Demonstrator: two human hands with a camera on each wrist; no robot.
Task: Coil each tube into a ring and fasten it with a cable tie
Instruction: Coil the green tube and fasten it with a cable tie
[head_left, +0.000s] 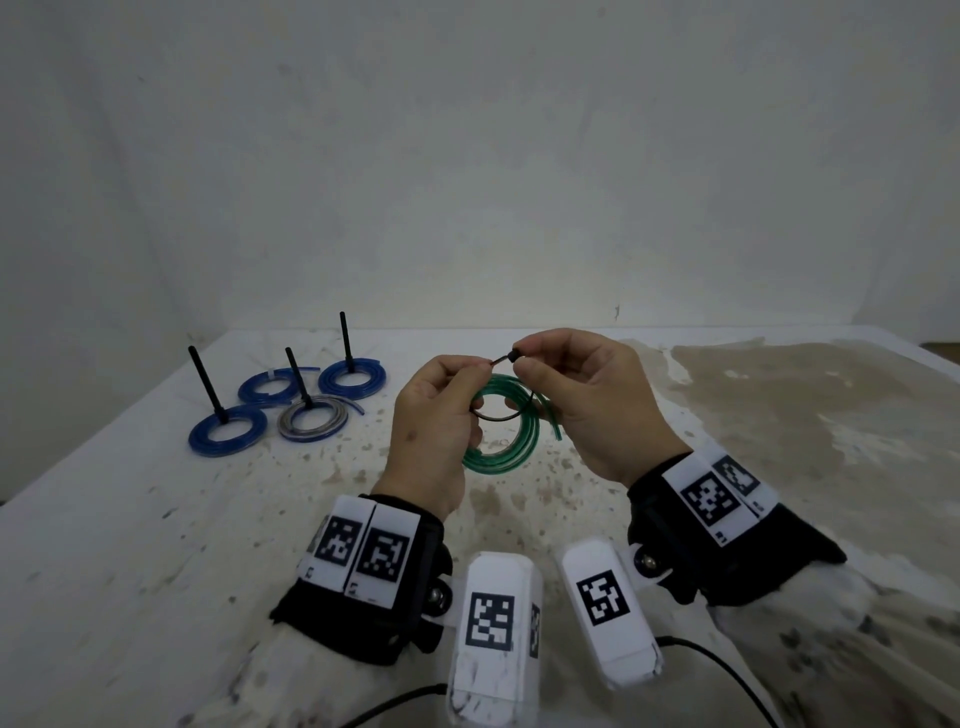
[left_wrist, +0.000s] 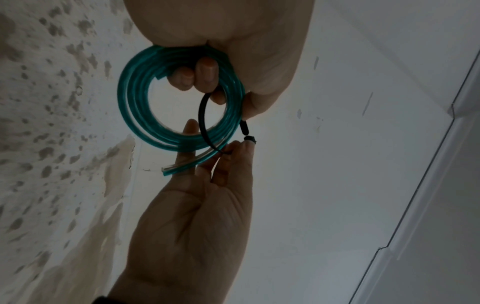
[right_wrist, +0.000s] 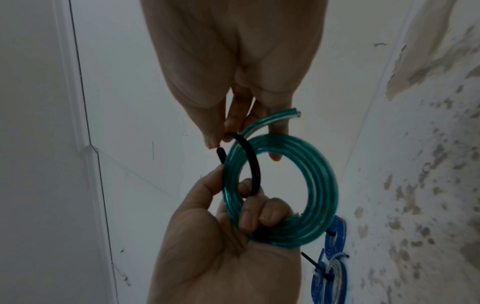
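Note:
A green tube coil (head_left: 511, 441) hangs above the table between both hands. My left hand (head_left: 441, 410) grips its left side with curled fingers (right_wrist: 259, 216). A black cable tie (head_left: 498, 418) loops through the ring (left_wrist: 145, 115) and around its strands (right_wrist: 319, 185). My left thumb and forefinger pinch the tie's tail near its tip (right_wrist: 221, 156). My right hand (head_left: 576, 400) pinches the tie's head (left_wrist: 250, 139) just beside that tip; the two ends are close but apart. One loose end of the green tube (left_wrist: 179, 168) sticks out by the right fingers.
At the back left of the stained white table (head_left: 156, 545) lie three blue rings (head_left: 227, 430) and a grey one (head_left: 311, 418), with black tie tails standing upright from three of them. A bare wall (head_left: 467, 156) rises behind. A brownish patch (head_left: 805, 415) covers the right side.

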